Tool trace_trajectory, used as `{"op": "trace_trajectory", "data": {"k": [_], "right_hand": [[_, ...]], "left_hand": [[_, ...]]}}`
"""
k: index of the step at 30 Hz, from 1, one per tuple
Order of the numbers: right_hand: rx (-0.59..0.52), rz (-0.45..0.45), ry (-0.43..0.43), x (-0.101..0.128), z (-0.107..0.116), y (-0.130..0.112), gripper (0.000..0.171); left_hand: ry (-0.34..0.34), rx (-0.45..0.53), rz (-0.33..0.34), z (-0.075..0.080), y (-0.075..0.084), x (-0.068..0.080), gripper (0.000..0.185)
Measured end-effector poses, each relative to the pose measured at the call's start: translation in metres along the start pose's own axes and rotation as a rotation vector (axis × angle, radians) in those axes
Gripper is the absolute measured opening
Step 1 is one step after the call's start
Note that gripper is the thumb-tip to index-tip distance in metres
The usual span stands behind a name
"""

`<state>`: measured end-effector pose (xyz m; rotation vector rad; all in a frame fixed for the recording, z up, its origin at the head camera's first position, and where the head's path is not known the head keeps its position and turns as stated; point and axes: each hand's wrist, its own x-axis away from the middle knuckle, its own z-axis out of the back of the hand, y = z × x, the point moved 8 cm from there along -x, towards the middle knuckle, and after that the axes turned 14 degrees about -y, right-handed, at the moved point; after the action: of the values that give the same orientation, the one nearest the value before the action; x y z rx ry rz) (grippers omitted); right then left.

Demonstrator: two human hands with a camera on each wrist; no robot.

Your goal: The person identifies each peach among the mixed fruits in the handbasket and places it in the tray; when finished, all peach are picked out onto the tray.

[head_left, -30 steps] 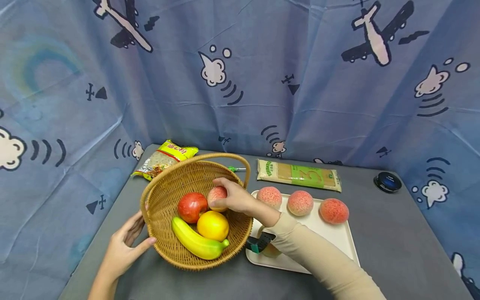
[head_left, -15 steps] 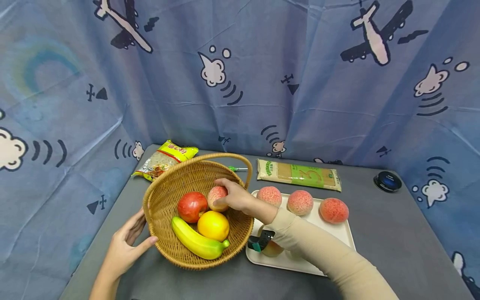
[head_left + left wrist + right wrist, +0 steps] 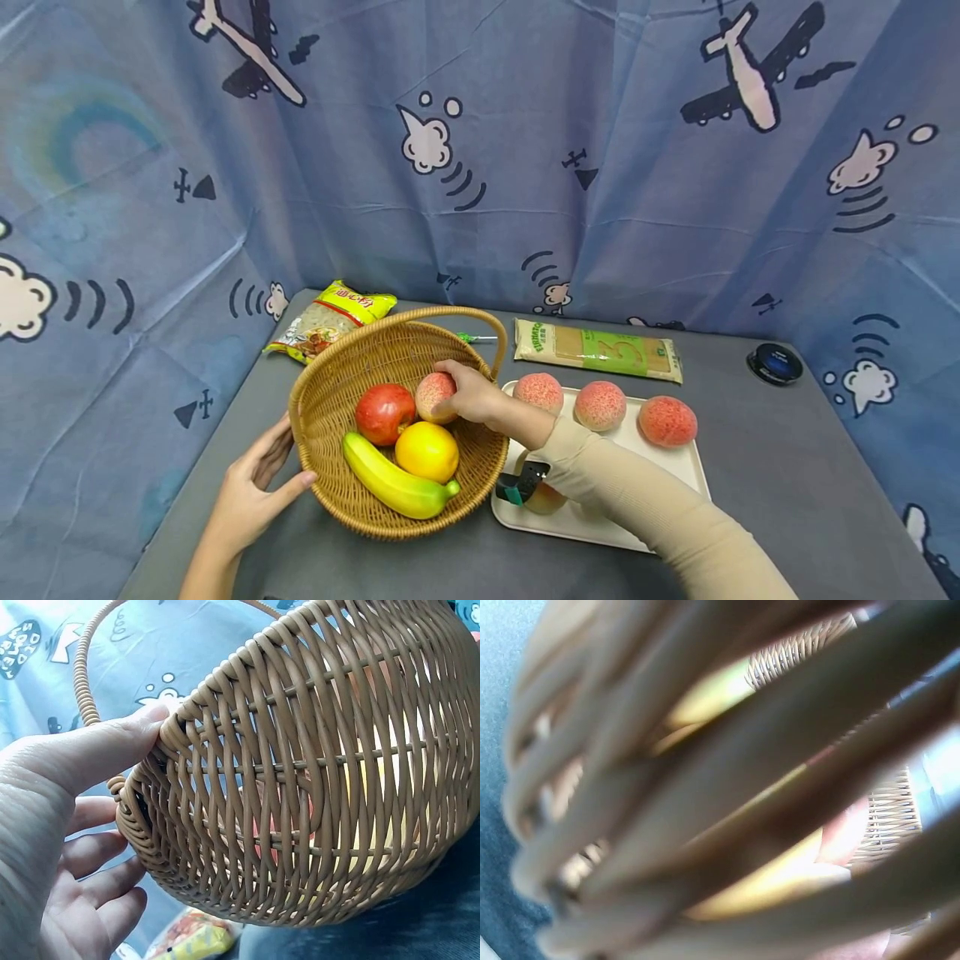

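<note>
A wicker basket (image 3: 330, 500) stands tilted toward me, its hoop handle at the back. In it lie a red apple (image 3: 385, 414), a yellow lemon (image 3: 427, 452), a banana (image 3: 397, 483) and a pinkish peach (image 3: 432, 395). My left hand (image 3: 251, 492) holds the basket's left side; the left wrist view has its thumb on the woven rim (image 3: 225, 675) and the fingers below. My right hand (image 3: 476, 394) reaches over the right rim and grips the peach between thumb and fingers. Blurred wicker strands (image 3: 727, 772) fill the right wrist view, hiding that hand.
A white tray (image 3: 675, 475) at the right bears several more peaches (image 3: 600, 406), one partly behind the right wrist. Farther back are a yellow-topped food packet (image 3: 330, 321), a noodle packet (image 3: 597, 348), a green-handled tool (image 3: 468, 337) and a round black device (image 3: 776, 364).
The basket has shifted slightly to the right, with its rim turning a little. My right hand and forearm have moved slightly right; the peach stays in its grip beside the apple.
</note>
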<state>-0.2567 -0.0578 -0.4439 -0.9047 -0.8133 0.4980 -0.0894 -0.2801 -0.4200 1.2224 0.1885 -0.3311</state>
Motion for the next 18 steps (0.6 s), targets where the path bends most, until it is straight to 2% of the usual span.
{"op": "trace_trajectory", "data": {"k": [6,18], "right_hand": [[0.024,0.025,0.005,-0.0007,0.0018,-0.0012,0.070],[0.140,-0.003,0.029,-0.0002,0.0040,0.0021,0.069]], "left_hand": [[-0.002,0.005,-0.006,-0.0002,0.0001,-0.0004,0.076],[-0.043,0.029,-0.019,-0.0025,-0.0032,-0.0026,0.076]]}}
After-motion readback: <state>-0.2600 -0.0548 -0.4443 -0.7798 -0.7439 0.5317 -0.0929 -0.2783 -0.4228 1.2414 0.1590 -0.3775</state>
